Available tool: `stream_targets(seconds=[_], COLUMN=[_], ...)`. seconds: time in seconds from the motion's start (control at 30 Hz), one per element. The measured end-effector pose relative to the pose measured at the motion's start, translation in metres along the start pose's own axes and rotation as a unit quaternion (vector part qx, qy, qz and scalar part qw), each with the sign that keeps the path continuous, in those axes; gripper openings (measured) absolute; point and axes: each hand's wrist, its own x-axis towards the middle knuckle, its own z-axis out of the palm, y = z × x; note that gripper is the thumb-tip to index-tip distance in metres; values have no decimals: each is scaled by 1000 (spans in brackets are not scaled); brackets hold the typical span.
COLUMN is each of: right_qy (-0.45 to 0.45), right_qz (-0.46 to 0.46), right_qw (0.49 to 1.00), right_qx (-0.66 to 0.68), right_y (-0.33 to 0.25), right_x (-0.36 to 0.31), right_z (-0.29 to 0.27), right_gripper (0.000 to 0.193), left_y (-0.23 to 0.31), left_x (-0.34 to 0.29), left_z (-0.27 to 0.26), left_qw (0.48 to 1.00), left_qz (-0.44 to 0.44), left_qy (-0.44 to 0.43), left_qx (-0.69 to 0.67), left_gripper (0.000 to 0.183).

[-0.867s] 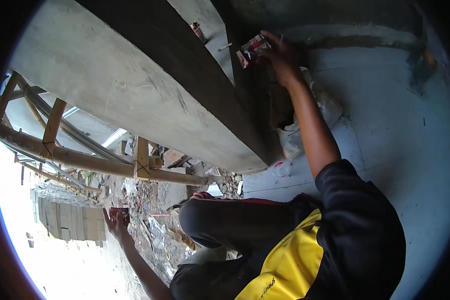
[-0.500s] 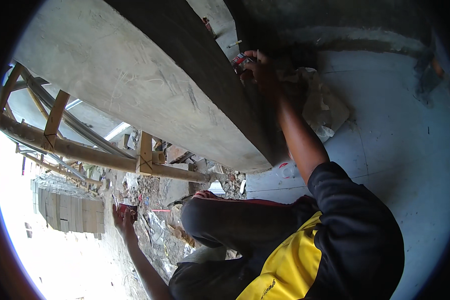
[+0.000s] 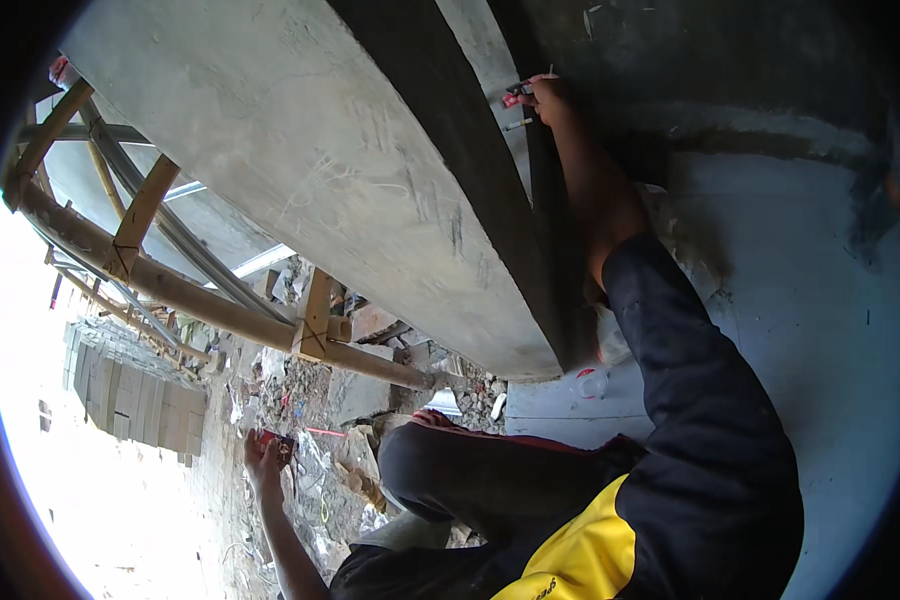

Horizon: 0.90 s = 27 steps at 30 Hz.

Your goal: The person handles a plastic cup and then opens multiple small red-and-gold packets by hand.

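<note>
At the lower left, my left hand [image 3: 263, 465] is closed round a small dark red box [image 3: 282, 449], held above the rubble. My right arm stretches up along the concrete beam. My right hand [image 3: 545, 97] is bent over the pale ledge at the top, with its fingers closed on a small red and dark thing [image 3: 513, 98] whose kind is too small to make out. A thin pale stick [image 3: 551, 71] pokes out by these fingers. Just below the hand, a short white stick [image 3: 517, 124] lies on the ledge.
A thick concrete beam [image 3: 300, 170] crosses from upper left to centre. Bamboo poles [image 3: 210, 305] tied with wood blocks run beside it, over rubble [image 3: 370, 390]. Grey blocks [image 3: 140, 405] are stacked at left. A clear plastic cup [image 3: 591, 383] lies on the pale floor [image 3: 770, 300].
My right hand has moved up along the ledge, past the white stick, with a red thing in its fingers. The view has shifted a little. My left hand still holds the dark red box.
</note>
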Motion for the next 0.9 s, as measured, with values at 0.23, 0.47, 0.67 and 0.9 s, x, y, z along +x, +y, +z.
stream_targets(seconds=[0.23,0.47,0.67,0.9], right_qy=[-4,3,-28,-101], right_qz=[-79,-220,-223,-97], right_qw=[859,742,760,975], right_qx=[-506,-633,-610,-174], right_y=[51,55,15,-45], right_x=[109,105,64,-66], right_z=[14,14,7,-51], right_gripper=[10,20,25,39], left_y=[-35,-57,-56,-55], left_x=[-6,-9,-5,-2], left_z=[-32,-45,-43,-39], left_qw=[996,991,994,995], left_qz=[-67,-107,-88,-80], left_qy=[36,52,44,25], left_qx=[53,54,54,50], left_gripper=[60,61,62,66])
